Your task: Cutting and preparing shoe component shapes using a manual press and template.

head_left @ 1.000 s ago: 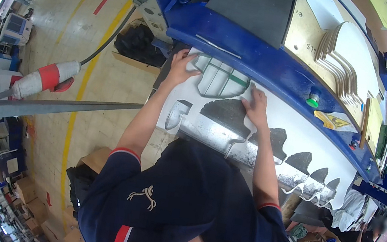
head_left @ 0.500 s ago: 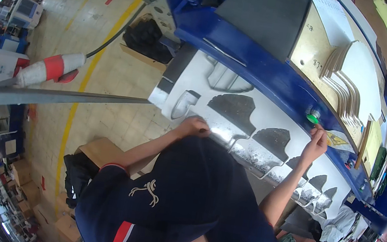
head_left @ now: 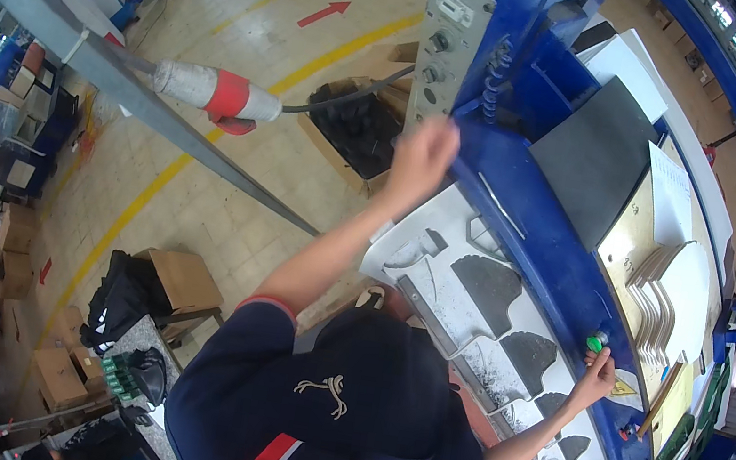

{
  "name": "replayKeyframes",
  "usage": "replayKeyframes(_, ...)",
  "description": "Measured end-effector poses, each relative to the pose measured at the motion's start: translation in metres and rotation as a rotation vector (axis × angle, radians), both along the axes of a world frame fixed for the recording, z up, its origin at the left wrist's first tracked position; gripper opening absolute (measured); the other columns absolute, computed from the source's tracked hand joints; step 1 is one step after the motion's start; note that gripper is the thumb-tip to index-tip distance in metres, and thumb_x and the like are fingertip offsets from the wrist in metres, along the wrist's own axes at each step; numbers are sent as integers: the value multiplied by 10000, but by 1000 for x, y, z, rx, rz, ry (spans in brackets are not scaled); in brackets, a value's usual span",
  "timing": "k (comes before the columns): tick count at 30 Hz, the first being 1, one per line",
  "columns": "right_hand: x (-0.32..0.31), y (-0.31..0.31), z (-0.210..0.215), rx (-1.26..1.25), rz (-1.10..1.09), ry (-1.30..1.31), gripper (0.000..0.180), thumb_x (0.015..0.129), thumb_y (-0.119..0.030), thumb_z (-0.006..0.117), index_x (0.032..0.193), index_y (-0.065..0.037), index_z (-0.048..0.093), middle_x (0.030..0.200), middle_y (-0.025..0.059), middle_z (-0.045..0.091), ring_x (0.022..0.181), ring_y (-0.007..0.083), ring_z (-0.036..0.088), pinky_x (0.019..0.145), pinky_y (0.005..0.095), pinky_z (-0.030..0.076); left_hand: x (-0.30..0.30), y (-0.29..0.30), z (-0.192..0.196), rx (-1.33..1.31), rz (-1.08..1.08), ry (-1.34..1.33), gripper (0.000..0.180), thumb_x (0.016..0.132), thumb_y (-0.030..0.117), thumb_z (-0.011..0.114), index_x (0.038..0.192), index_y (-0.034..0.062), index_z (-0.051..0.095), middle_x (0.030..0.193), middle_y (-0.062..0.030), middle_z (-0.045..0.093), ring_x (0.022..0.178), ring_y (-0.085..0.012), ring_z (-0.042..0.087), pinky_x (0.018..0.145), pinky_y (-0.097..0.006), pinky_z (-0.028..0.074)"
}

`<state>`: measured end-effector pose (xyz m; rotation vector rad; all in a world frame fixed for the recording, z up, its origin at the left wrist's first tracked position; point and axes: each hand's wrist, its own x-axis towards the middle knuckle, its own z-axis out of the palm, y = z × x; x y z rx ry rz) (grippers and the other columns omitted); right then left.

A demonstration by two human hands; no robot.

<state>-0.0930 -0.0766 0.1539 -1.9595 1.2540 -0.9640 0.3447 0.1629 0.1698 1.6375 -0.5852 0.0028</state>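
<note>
Hands apart: right (head_left: 594,382) at green button (head_left: 596,343), left (head_left: 425,155) near blue machine (head_left: 563,264)

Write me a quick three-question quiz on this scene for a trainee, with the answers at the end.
1. Which hand is closer to the green button?
2. True or false: the white sheet is whole, with no holes cut in it.
3. What colour is the band around the white plug?
A) green
B) red
C) yellow

Key:
1. The right hand; the left hand is well away from it.
2. False: several shapes are cut out of it.
3. B
</note>
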Motion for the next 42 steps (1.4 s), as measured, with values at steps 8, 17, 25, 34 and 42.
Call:
replayKeyframes(8,-28,-3,-9,-19,58,53,238,967,-219,589,934,14,626,825,23,606,766,99,521,721,254,436,96,-11,64,31,296,-656,152,790,67,656,930,36,606,902,-117,620,796,-289,616,687,-385,501)
replayKeyframes(17,3,0,-17,-68,-5,46,228,914,-231,665,966,-9,661,798,24,632,747,96,535,709,261,445,101,8,71,78,469,-1303,127,753,47,637,872,77,669,889,-70,652,835,-284,610,782,-427,450)
replayKeyframes(25,17,24,18,-24,-88,112,274,886,-250,709,933,19,680,757,37,645,713,92,553,705,250,456,-139,53,-146,535,-820,-356,69,833,168,671,874,118,697,717,-98,653,651,-272,647,588,-384,513)
replayKeyframes(34,8,13,11,-50,-5,91,262,864,-230,734,883,27,682,708,37,652,669,85,561,665,241,454,-167,58,-204,399,-808,-189,141,815,220,682,740,102,661,725,-99,654,659,-301,641,582,-392,505)
replayKeyframes(42,9,6,11,-93,35,140,235,873,-211,720,896,20,687,718,32,673,683,58,590,673,210,452,-163,24,-186,622,-681,-279,308,837,322,611,644,83,604,647,-96,624,635,-321,625,580,-444,489)
